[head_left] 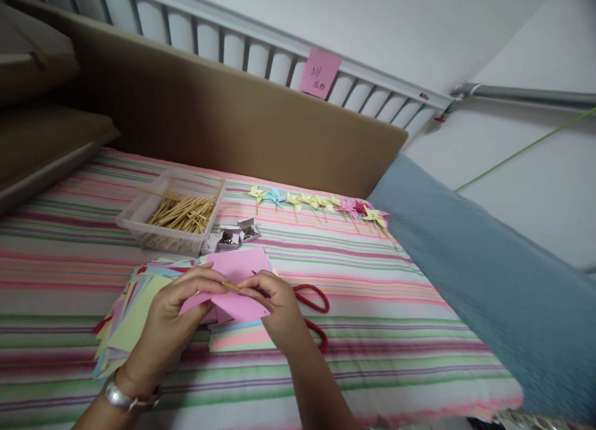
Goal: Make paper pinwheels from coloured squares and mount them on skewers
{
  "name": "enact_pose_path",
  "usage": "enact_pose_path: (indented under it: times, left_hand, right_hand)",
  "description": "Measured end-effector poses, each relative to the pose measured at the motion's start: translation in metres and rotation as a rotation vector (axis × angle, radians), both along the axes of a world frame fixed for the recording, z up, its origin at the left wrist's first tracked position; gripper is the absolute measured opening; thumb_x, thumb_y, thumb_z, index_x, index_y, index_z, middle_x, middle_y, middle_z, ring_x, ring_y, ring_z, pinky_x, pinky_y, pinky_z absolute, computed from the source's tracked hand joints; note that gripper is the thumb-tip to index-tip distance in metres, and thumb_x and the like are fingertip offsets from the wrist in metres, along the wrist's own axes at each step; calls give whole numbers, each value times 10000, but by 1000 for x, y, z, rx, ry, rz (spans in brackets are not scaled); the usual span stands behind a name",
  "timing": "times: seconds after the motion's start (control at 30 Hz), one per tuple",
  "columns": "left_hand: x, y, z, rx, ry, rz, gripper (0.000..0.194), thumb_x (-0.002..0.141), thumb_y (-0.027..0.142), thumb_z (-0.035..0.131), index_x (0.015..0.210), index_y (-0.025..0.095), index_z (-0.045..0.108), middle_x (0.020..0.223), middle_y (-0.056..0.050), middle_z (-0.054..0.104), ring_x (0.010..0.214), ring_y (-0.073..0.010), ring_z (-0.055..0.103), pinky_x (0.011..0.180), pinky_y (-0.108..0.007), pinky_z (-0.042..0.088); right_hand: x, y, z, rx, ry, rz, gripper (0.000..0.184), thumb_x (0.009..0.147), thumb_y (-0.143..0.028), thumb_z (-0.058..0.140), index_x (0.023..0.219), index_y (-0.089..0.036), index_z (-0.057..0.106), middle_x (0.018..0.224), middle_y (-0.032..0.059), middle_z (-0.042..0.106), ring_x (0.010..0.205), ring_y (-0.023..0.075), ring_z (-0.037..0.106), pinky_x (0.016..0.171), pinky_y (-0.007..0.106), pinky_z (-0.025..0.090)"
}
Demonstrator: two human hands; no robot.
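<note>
My left hand (186, 296), a silver bracelet on its wrist, is closed on a cut piece of pink paper (237, 307), thumb below and fingers above. From the other side my right hand (272, 300) pinches the same paper. A thin yellowish stick (231, 286) lies across the paper between both hands' fingertips; its ends are hidden by the fingers. Under and behind the hands is a pile of coloured paper sheets (135, 321), with a pink sheet (246, 264) on top. Red-handled scissors (321, 300) lie just right of my right hand, their blades hidden.
A clear plastic box (170, 239) of wooden sticks (186, 214) stands behind the pile. Beside it are small open boxes (229, 237) of metal pieces. Several paper pinwheels (310, 201) lie in a row along the cardboard panel (242, 126). A striped cloth (372, 331) covers the table.
</note>
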State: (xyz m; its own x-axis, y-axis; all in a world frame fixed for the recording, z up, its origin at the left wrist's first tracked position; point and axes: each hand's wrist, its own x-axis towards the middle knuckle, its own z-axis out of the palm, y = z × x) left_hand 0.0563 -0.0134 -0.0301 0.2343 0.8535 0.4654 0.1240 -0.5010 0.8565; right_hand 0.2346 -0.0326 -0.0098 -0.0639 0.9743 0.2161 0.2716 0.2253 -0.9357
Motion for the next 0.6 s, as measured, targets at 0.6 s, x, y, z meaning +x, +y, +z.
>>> enact_pose_path:
  times: [0.6]
  left_hand:
    - [0, -2, 2, -52, -27, 8, 169, 715, 101, 614, 753, 244, 695, 849, -13, 711, 893, -196, 629, 994, -418, 376]
  right_hand:
    - [-1, -1, 1, 37, 21, 9, 349, 662, 14, 533, 810, -222, 743, 703, 9, 627, 679, 141, 566, 626, 229, 428]
